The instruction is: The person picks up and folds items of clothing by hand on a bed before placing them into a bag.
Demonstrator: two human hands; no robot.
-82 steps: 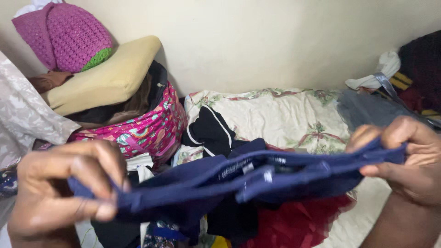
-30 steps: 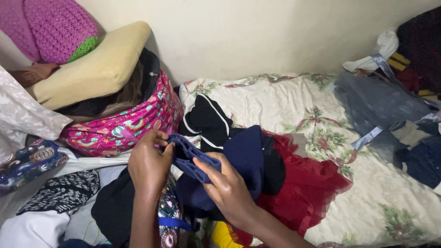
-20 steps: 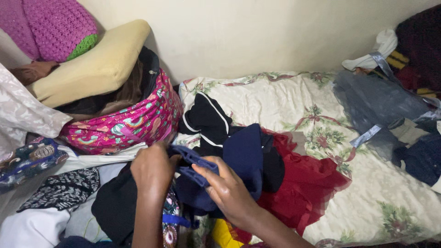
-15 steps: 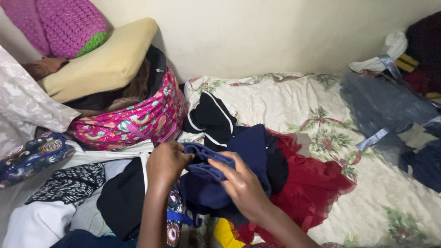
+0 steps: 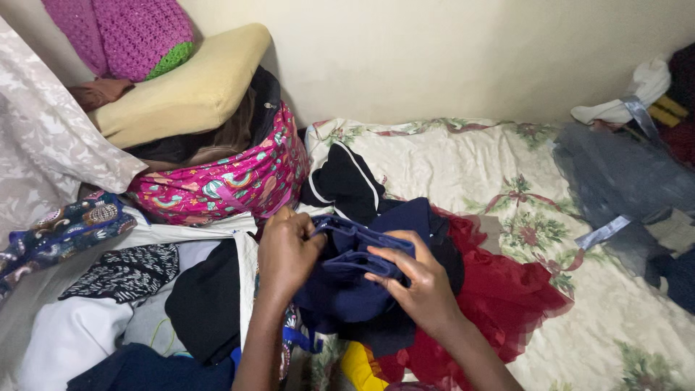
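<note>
Head view over a bed strewn with clothes. The left hand [image 5: 287,250] and right hand [image 5: 420,279] both grip a navy garment [image 5: 347,282], folded into layers and held low over the middle of the clothes pile. The left hand pinches the upper left edge of the fold, its fingertips hidden in the cloth; the right hand presses thumb and fingers on the folded band at right. The garment's kind cannot be made out, and its lower part merges with dark cloth beneath. Just right of it lies a red tulle skirt [image 5: 507,297], partly covered. Behind it lies a black top [image 5: 347,181] with white stripes. A yellow item [image 5: 358,366] shows below, mostly hidden. At left, a pink patterned bag [image 5: 232,185] bears a yellow cushion [image 5: 184,90] and a purple crochet piece [image 5: 123,32], cut off by the top edge. A grey garment [image 5: 622,177] lies at far right on the floral sheet [image 5: 470,163], its edge out of frame.
</note>
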